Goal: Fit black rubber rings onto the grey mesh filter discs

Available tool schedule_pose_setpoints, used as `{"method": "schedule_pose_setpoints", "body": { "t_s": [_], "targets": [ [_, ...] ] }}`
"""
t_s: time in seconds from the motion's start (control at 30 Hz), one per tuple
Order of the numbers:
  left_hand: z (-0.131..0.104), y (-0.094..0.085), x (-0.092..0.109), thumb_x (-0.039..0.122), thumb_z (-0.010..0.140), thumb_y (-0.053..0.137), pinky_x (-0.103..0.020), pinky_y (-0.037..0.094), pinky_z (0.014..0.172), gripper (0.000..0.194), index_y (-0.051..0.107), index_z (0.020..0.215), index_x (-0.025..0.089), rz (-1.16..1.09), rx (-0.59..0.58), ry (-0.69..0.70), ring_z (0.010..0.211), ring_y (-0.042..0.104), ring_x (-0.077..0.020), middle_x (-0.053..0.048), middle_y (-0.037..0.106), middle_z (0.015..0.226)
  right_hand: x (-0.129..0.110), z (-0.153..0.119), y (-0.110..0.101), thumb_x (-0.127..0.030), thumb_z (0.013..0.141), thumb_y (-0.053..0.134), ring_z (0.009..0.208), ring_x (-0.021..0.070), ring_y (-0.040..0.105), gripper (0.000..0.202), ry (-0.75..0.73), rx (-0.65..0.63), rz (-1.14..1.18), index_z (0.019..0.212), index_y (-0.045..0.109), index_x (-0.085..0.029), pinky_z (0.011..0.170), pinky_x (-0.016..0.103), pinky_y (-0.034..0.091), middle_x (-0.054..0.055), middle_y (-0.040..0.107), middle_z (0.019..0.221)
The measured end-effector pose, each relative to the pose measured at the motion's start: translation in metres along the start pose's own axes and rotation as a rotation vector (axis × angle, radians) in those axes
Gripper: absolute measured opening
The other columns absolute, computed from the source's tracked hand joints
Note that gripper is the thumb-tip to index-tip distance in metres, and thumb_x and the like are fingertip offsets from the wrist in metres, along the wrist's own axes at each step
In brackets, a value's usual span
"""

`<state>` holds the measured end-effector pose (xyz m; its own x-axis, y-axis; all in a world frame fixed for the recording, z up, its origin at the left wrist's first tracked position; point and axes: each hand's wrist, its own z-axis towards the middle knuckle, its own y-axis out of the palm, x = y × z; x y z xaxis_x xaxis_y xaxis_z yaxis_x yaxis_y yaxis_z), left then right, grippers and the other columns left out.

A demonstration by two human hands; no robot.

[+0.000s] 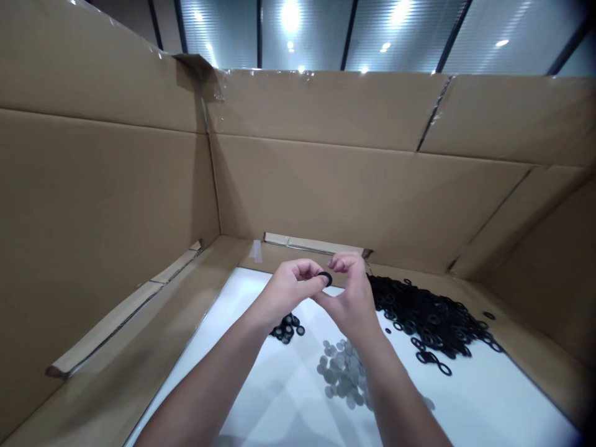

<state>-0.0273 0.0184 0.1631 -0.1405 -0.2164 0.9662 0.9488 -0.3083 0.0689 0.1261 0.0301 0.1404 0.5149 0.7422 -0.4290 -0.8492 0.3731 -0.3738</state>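
Note:
Between the thumb and fingers of my left hand is a small black ring, held up above the white board. My right hand is close beside it, fingers curled and apart from the thumb, with nothing visible between them. The right thumb reaches toward the underside of the left thumb; whether they touch is hard to tell. Below the hands lies a scatter of grey translucent discs, partly covered by my right forearm. A small pile of black rings with pale centres sits behind my left wrist.
A large heap of loose black rings spreads over the right side of the white board. Tall cardboard walls enclose the space at the back and sides. Folded cardboard strips run along the left wall and back wall.

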Motion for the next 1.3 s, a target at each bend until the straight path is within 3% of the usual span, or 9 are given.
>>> {"method": "schedule_pose_setpoints", "body": {
  "t_s": [0.1, 0.2, 0.33, 0.43, 0.57, 0.67, 0.83, 1.07, 1.3],
  "targets": [
    [0.002, -0.004, 0.0, 0.033, 0.081, 0.071, -0.025, 0.045, 0.068, 0.019, 0.062, 0.079, 0.016, 0.01, 0.016, 0.009, 0.07, 0.053, -0.0112, 0.001, 0.055, 0.075, 0.008, 0.004, -0.016, -0.034, 0.071, 0.084, 0.101, 0.025, 0.059, 0.056, 0.002, 0.058, -0.004, 0.105, 0.039, -0.027, 0.086, 0.042, 0.047, 0.005, 0.053, 0.107],
    [0.005, -0.013, -0.001, 0.037, 0.082, 0.071, -0.025, 0.049, 0.069, 0.021, 0.063, 0.083, 0.017, 0.046, 0.048, 0.027, 0.074, 0.054, -0.0124, 0.0, 0.057, 0.08, 0.024, 0.01, -0.048, -0.039, 0.067, 0.088, 0.107, 0.0273, 0.059, 0.066, 0.023, 0.047, -0.076, 0.114, 0.043, -0.026, 0.09, 0.044, 0.047, 0.007, 0.055, 0.115],
    [0.009, -0.026, -0.002, 0.039, 0.081, 0.072, -0.024, 0.049, 0.068, 0.024, 0.064, 0.084, 0.017, 0.115, 0.073, 0.013, 0.075, 0.053, -0.0122, 0.0, 0.057, 0.083, 0.047, 0.013, -0.093, -0.042, 0.079, 0.079, 0.105, 0.0288, 0.063, 0.048, 0.203, -0.018, -0.202, 0.116, 0.053, -0.024, 0.091, 0.047, 0.049, 0.008, 0.062, 0.113],
    [0.01, -0.027, -0.001, 0.039, 0.08, 0.072, -0.025, 0.047, 0.067, 0.024, 0.064, 0.082, 0.016, 0.158, 0.057, -0.031, 0.073, 0.052, -0.0121, 0.0, 0.057, 0.08, 0.047, 0.012, -0.108, -0.039, 0.087, 0.071, 0.103, 0.0272, 0.064, 0.032, 0.202, -0.123, -0.206, 0.115, 0.062, -0.026, 0.087, 0.044, 0.051, 0.008, 0.066, 0.112],
    [0.004, -0.018, 0.003, 0.04, 0.08, 0.072, -0.026, 0.046, 0.07, 0.024, 0.064, 0.08, 0.017, 0.196, -0.018, -0.072, 0.072, 0.053, -0.0127, 0.001, 0.056, 0.075, 0.019, 0.011, -0.092, -0.034, 0.091, 0.068, 0.101, 0.0235, 0.065, 0.034, 0.08, -0.417, -0.066, 0.124, 0.064, -0.032, 0.076, 0.035, 0.056, 0.007, 0.063, 0.119],
    [-0.002, -0.009, 0.005, 0.038, 0.082, 0.07, -0.027, 0.042, 0.071, 0.023, 0.064, 0.078, 0.017, 0.208, -0.101, -0.085, 0.073, 0.054, -0.0132, 0.001, 0.057, 0.075, -0.002, 0.01, -0.07, -0.031, 0.091, 0.069, 0.106, 0.0227, 0.064, 0.039, 0.037, -0.486, -0.017, 0.129, 0.061, -0.035, 0.074, 0.033, 0.057, 0.006, 0.059, 0.125],
    [-0.006, -0.003, 0.004, 0.033, 0.084, 0.066, -0.027, 0.039, 0.07, 0.018, 0.065, 0.079, 0.016, 0.183, -0.16, -0.064, 0.072, 0.048, -0.0127, 0.001, 0.053, 0.074, -0.011, 0.008, -0.054, -0.026, 0.093, 0.066, 0.104, 0.0228, 0.064, 0.028, -0.065, -0.448, -0.014, 0.12, 0.063, -0.031, 0.084, 0.038, 0.057, 0.007, 0.06, 0.116],
    [-0.004, 0.006, -0.003, 0.022, 0.078, 0.062, -0.028, 0.039, 0.071, 0.011, 0.056, 0.071, 0.016, 0.16, -0.113, -0.081, 0.074, 0.049, -0.0134, 0.0, 0.053, 0.075, -0.008, 0.004, -0.037, -0.014, 0.088, 0.063, 0.104, 0.0243, 0.063, 0.042, -0.097, -0.372, -0.154, 0.128, 0.058, -0.027, 0.087, 0.04, 0.056, 0.009, 0.059, 0.121],
    [-0.002, 0.013, -0.009, 0.023, 0.075, 0.063, -0.026, 0.036, 0.064, 0.009, 0.059, 0.073, 0.016, 0.141, -0.119, -0.103, 0.069, 0.049, -0.0125, 0.001, 0.055, 0.071, -0.004, 0.001, -0.024, -0.005, 0.076, 0.056, 0.107, 0.0266, 0.063, 0.061, -0.105, -0.25, -0.204, 0.134, 0.054, -0.025, 0.091, 0.042, 0.054, 0.011, 0.058, 0.126]
  ]
}}
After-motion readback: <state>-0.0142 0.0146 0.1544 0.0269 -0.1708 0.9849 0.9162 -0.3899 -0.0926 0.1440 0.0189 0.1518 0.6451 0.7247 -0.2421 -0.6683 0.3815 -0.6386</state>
